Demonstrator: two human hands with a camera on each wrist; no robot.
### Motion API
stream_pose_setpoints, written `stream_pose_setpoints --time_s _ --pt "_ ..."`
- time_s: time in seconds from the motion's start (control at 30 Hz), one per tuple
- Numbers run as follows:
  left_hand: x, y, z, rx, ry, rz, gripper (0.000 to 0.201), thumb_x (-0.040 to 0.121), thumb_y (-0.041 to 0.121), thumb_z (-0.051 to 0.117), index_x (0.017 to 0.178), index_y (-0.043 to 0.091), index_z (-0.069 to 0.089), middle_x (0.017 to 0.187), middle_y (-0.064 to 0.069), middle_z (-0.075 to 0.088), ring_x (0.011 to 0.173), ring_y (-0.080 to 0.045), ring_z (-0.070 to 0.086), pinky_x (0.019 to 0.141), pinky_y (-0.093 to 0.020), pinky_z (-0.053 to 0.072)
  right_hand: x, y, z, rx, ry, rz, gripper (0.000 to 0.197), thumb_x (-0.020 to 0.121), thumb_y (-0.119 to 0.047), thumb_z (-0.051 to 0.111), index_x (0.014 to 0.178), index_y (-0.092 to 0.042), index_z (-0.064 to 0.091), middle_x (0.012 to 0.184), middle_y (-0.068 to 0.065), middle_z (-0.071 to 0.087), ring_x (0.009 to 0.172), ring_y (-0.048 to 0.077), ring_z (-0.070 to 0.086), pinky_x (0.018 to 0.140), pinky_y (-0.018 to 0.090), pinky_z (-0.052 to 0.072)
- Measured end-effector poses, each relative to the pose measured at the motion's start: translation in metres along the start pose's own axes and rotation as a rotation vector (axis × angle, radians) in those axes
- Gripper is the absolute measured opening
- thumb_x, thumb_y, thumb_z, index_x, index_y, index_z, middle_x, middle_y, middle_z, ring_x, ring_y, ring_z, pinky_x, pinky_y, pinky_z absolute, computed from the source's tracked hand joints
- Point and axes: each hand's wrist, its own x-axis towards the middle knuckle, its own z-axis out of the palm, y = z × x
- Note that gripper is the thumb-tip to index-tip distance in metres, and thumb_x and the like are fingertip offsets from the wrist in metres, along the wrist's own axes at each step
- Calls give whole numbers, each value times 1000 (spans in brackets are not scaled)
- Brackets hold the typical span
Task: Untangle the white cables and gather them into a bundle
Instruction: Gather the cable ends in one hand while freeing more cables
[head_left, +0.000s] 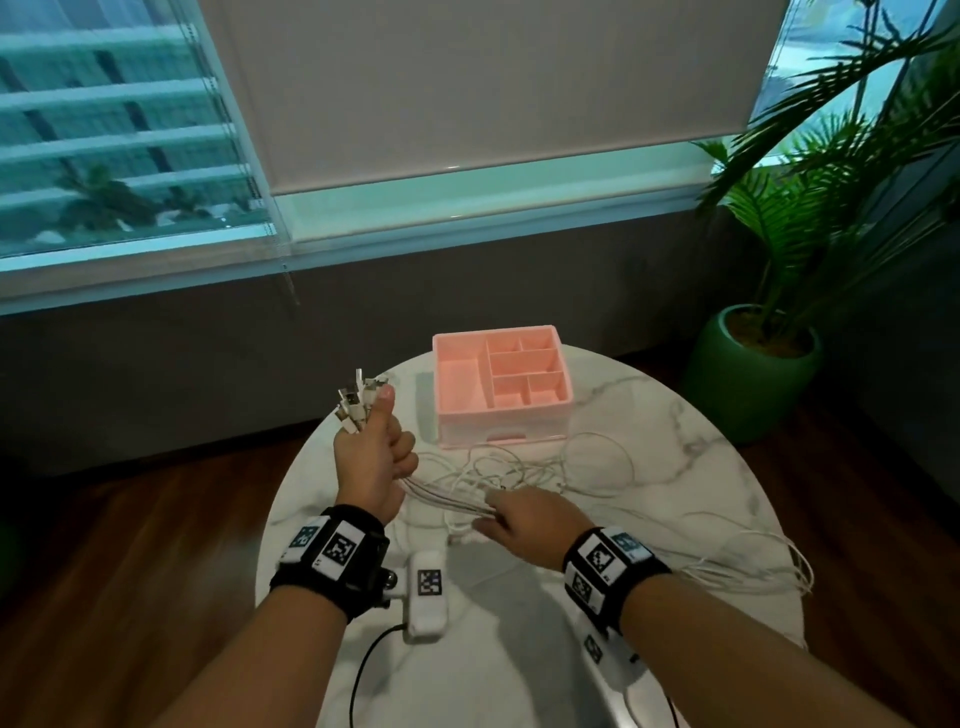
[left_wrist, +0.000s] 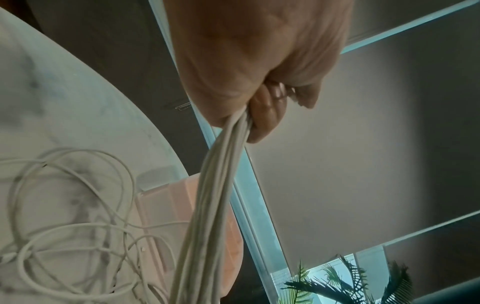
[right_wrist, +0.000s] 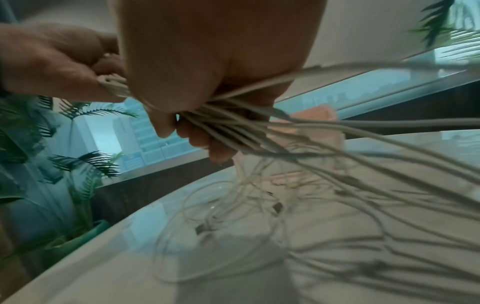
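Several white cables (head_left: 519, 470) lie tangled on the round marble table (head_left: 691, 467), with loops trailing off its right edge. My left hand (head_left: 374, 452) is raised over the table's left side and grips the cables' plug ends (head_left: 356, 400), which stick up out of the fist. In the left wrist view the cables (left_wrist: 215, 185) run taut out of the fist. My right hand (head_left: 519, 514) holds the same strands a little further along, fingers curled round them; the right wrist view shows the cables (right_wrist: 233, 127) fanning out from its fingers.
A pink compartmented organiser box (head_left: 501, 387) stands at the table's far side, just behind the tangle. A potted palm in a green pot (head_left: 753, 374) is on the floor at the right. A window and a wall run behind the table.
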Motion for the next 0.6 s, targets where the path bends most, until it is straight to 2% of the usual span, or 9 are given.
stream_pose_setpoints --time_s 0.07,0.13,0.23,0.33,0.43,0.53,0.6 --pt "2 -3 -2 -4 26 13 36 98 19 66 70 24 43 50 8 25 39 -6 18 38 -17 16 -12 21 4 38 -41 49 39 101 -51 43 101 -14 55 96 11 65 86 29 60 70 37 43" --pt "4 -8 -1 -25 51 -3 36 97 15 65 70 25 43 50 8 24 39 -7 18 39 -18 15 -26 39 6 83 -69 87 33 101 -48 46 99 -16 54 98 9 65 89 27 60 70 34 40" --pt "8 -10 0 -75 78 -27 38 99 17 61 69 25 39 51 8 22 40 -7 17 39 -19 14 -48 71 10 67 -131 204 27 100 -45 49 91 -20 55 93 9 64 91 27 62 71 34 39" --pt "14 -9 -3 -136 76 -42 30 102 22 57 75 24 46 53 8 21 40 -7 18 36 -19 17 -76 111 13 60 -183 378 26 98 -44 52 80 -26 53 89 4 63 88 25 62 72 32 41" --pt "17 -13 -5 -135 80 -62 27 102 25 57 78 24 47 54 7 22 41 -8 19 36 -19 17 -103 141 2 26 -168 514 32 94 -51 54 70 -31 50 79 -5 58 84 21 64 72 31 46" --pt "16 -25 -6 -115 89 -97 31 102 26 58 74 24 46 55 7 20 40 -7 18 35 -19 17 -120 168 -23 -13 -100 611 38 88 -61 59 73 -26 59 73 -4 61 75 17 63 67 31 48" --pt "13 -34 -5 -82 74 -116 31 103 26 58 73 24 47 55 7 20 40 -7 17 34 -19 16 -127 181 -47 -49 -66 640 40 89 -61 60 74 -24 61 72 -3 61 70 15 60 63 31 47"
